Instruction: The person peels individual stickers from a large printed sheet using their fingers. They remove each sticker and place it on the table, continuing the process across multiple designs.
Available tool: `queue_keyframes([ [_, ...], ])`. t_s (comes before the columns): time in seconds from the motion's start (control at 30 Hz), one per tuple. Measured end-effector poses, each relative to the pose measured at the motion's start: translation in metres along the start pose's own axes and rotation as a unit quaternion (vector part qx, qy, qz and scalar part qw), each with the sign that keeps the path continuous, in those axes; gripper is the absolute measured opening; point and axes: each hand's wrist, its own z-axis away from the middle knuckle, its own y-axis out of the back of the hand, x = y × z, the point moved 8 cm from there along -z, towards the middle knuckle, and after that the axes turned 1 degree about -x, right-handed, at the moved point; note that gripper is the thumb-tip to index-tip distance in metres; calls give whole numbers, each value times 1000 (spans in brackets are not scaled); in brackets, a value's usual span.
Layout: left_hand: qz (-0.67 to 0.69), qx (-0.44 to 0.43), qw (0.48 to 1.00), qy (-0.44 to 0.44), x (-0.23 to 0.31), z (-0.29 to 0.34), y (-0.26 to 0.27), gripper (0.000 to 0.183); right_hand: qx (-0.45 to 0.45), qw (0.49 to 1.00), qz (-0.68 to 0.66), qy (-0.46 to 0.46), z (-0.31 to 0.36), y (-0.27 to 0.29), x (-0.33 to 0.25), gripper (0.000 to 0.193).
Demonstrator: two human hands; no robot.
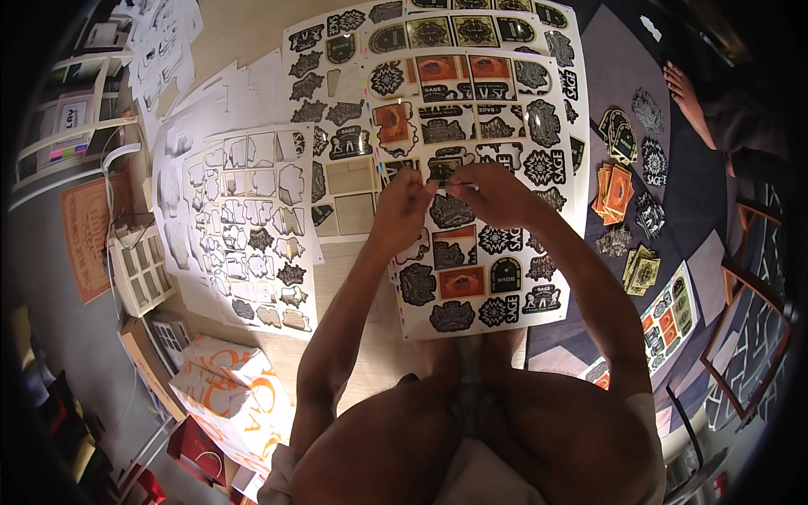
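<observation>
Sticker sheet [471, 252]: flat on floor before the knees. Left hand [402, 206] and right hand [492, 192] pinch one sticker [448, 178] at its centre, lifting it. Peeled stacks [619, 189] lie right.

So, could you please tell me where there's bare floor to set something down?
Bare wood shows at top left above the peeled sheets, and between them and the sticker sheet under both hands. The dark mat is crowded with sticker piles.

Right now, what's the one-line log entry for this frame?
left hand: pinching sticker edge | right hand: pinching same spot | sticker sheet: flat on floor, partly peeled | sorted sticker piles: to the right
</observation>
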Motion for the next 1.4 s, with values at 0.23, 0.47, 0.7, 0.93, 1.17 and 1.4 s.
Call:
queue_keyframes([
  [0.23,20,-72,995,60,-15,1,-8,44,-61,997,-29,-46,-5,-6,10,19],
  [0.47,137,-17,981,136,-28,4,-7,37,-46,988,-140,-38,-11,-9,13,12],
  [0.7,1,-19,995,99,-24,0,8,32,187,977,38,92,36,-27,-4,43],
  [0.93,129,3,972,196,-38,1,1,41,240,953,98,155,43,-38,5,48],
  [1.17,68,-17,983,167,-40,-4,1,41,244,952,99,157,43,-40,8,55],
  [1.4,1,-97,983,156,-20,-4,4,24,249,956,71,138,43,-33,9,54],
])
